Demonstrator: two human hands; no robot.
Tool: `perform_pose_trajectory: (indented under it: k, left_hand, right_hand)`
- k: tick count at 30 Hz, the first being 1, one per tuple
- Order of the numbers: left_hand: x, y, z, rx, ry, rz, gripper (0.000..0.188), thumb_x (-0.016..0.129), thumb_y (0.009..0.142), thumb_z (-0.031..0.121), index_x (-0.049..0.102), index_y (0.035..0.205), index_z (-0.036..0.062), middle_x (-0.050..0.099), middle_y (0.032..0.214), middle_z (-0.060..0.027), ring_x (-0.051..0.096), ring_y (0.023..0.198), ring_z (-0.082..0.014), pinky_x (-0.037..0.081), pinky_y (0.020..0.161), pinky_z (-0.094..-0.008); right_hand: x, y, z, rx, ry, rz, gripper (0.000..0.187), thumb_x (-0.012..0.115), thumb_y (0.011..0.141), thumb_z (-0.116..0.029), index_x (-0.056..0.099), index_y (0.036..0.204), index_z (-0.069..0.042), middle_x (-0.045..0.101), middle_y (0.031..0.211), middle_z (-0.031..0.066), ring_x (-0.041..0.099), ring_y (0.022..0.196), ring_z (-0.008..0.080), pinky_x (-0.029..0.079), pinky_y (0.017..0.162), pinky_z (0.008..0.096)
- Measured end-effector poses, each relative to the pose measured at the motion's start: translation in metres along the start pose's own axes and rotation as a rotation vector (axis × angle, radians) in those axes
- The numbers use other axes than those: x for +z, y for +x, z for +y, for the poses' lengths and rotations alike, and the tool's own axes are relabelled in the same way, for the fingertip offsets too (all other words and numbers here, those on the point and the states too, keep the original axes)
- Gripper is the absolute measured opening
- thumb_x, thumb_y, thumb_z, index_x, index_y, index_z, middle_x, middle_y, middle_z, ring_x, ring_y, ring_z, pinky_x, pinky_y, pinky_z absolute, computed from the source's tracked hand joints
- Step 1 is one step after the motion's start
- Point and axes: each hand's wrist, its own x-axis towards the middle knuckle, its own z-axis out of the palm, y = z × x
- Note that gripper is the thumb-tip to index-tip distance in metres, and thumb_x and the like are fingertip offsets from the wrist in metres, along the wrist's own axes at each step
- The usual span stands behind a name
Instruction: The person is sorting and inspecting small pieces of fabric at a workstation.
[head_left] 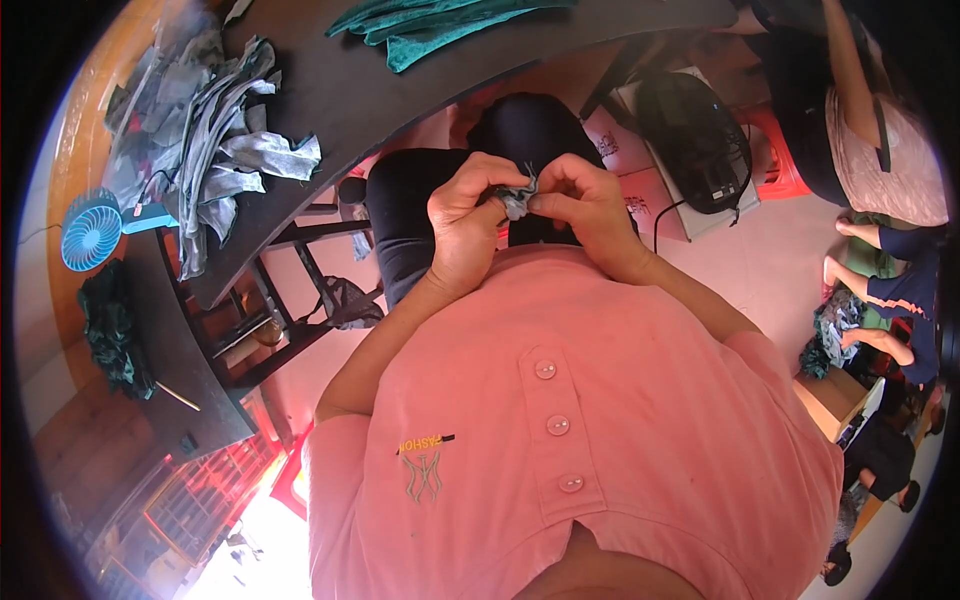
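Observation:
A small, bunched piece of grey-blue fabric [516, 204] is held above my lap, with frayed threads sticking up at its top. My left hand [463, 215] pinches its left side between thumb and curled fingers. On the other side, my right hand [592, 208] grips it with thumb and forefinger, so the two hands almost meet. Much of the fabric is hidden by the fingers. Nearest on the table to the left lies a loose heap of grey-blue fabric strips [215, 160], some hanging over the edge.
The dark table [300, 85] also bears folded green fabric [450, 30]. Far left are a blue fan [92, 230] and a dark green fabric bundle [115, 330]. A black backpack [692, 140] rests on boxes [655, 200] to the right. Several people sit or stand farther right.

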Motion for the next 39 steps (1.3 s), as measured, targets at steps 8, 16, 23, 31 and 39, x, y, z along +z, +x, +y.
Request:
perform_pose_trajectory:
  k: [8,16,23,31,39]
  left_hand:
    - [0.000,-0.003,-0.002,-0.056,-0.116,0.048,0.029,0.047,0.075,-0.022,0.063,0.085,0.0003,0.060,0.093,-0.0052,0.053,0.074,-0.0083,0.044,0.061,-0.0209]
    - [0.000,-0.003,0.011,-0.273,-0.229,-0.040,0.022,0.052,0.082,-0.016,0.061,0.094,-0.0001,0.059,0.093,-0.0032,0.055,0.077,-0.0087,0.046,0.067,-0.0219]
    - [0.000,0.001,0.008,-0.161,0.003,-0.048,0.027,0.048,0.075,-0.019,0.063,0.087,-0.0001,0.058,0.086,-0.0026,0.054,0.074,-0.0082,0.048,0.067,-0.0217]
    - [0.001,0.002,0.003,-0.001,-0.054,0.141,0.029,0.048,0.068,-0.023,0.061,0.081,0.0003,0.057,0.093,-0.0056,0.053,0.078,-0.0108,0.046,0.065,-0.0224]
    - [0.002,-0.003,-0.006,0.087,0.048,0.137,0.032,0.046,0.069,-0.022,0.058,0.086,0.0019,0.056,0.093,-0.0059,0.052,0.077,-0.0113,0.045,0.064,-0.0233]
  right_hand:
    - [-0.006,0.008,-0.015,-0.060,0.095,-0.030,0.021,0.058,0.087,-0.012,0.064,0.106,-0.003,0.060,0.081,-0.0005,0.055,0.068,0.0078,0.037,0.059,0.0210]
    - [-0.009,0.002,-0.010,-0.045,0.072,-0.023,0.010,0.058,0.083,-0.009,0.063,0.088,-0.003,0.061,0.077,0.0000,0.054,0.067,0.0069,0.037,0.058,0.0216]
    - [-0.010,0.003,-0.012,-0.120,0.029,0.042,0.011,0.058,0.083,-0.010,0.064,0.088,-0.003,0.059,0.075,-0.0003,0.053,0.066,0.0066,0.036,0.058,0.0212]
    - [0.001,-0.001,-0.011,-0.301,0.038,-0.027,0.014,0.065,0.083,-0.001,0.063,0.097,-0.002,0.061,0.084,0.0005,0.054,0.069,0.0057,0.041,0.063,0.0208]
    - [0.011,0.002,-0.008,-0.582,-0.408,0.106,0.014,0.063,0.083,0.006,0.060,0.095,0.000,0.062,0.083,0.0075,0.061,0.071,0.0140,0.047,0.063,0.0255]
